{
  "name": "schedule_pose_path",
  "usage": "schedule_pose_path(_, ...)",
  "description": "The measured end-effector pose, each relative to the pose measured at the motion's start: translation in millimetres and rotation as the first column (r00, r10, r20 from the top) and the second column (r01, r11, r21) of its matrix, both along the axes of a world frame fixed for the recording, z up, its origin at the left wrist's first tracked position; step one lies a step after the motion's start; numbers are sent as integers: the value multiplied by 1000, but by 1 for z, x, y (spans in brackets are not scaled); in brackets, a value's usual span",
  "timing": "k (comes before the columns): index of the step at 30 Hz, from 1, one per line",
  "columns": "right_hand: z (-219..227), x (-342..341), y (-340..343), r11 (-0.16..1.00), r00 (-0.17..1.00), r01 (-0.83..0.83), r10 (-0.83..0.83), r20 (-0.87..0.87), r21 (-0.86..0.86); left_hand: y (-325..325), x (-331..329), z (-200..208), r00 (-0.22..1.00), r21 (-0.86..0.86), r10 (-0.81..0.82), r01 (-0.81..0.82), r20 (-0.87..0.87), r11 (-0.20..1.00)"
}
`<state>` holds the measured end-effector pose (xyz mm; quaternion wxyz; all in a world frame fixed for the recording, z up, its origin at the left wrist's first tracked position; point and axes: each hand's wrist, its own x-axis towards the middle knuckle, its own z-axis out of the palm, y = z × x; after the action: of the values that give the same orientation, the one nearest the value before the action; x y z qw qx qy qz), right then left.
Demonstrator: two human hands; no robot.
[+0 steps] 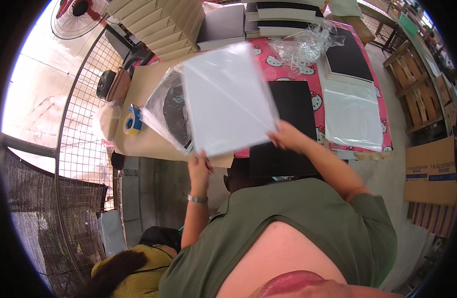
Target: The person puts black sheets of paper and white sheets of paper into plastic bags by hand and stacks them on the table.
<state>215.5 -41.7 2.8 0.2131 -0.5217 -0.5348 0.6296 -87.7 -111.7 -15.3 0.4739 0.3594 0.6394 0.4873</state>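
1. Both hands are holding up a white pack (228,99) in what is looking like clear plastic, over the near part of the pink-covered counter (290,73). Clock directions are running from this pack, 12 o'clock pointing to the far side.
2. At 7 o'clock, the left hand (200,164) is gripping the pack's lower left corner; a wristwatch (197,199) is circling that wrist.
3. At 4 o'clock, the right hand (286,135) is pinching the lower right corner.
4. At 9 o'clock, a clear plastic sleeve (158,105) with something black inside is lying on brown paper (134,97), partly hidden by the pack. Farther out, a blue tape dispenser (132,120) is resting near the paper's edge.
5. At 3 o'clock, a black board (293,109) is lying partly behind the pack; beyond it, a plastic-wrapped white stack (352,116) is resting.
6. At 2 o'clock, crumpled clear plastic (304,47) is sitting beside a black-topped stack (351,57).
7. At 12 o'clock, a dark-topped stack (221,25) is standing.
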Motion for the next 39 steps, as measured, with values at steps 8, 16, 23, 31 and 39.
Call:
schedule_pose_path(8,-12,-176,185,995,987,-42,56,-148,94,69,-107,-32,494,145,265,-267,-828,953)
schedule_pose_path(16,-63,-52,136,674,979,85,-195,66,733,64,-92,-63,386,-238,-127,-255,-914,937)
schedule_pose_path(23,-116,242,19,731,374,-74,-610,698,678,60,-63,-41,200,-130,-66,-326,-978,936)
schedule_pose_path(31,-105,228,-61,764,600,106,-560,572,637,64,70,15,452,66,13,101,-892,993)
schedule_pose_path(39,-74,248,-18,739,767,383,-589,255,554,72,205,36,548,141,-433,721,-716,679)
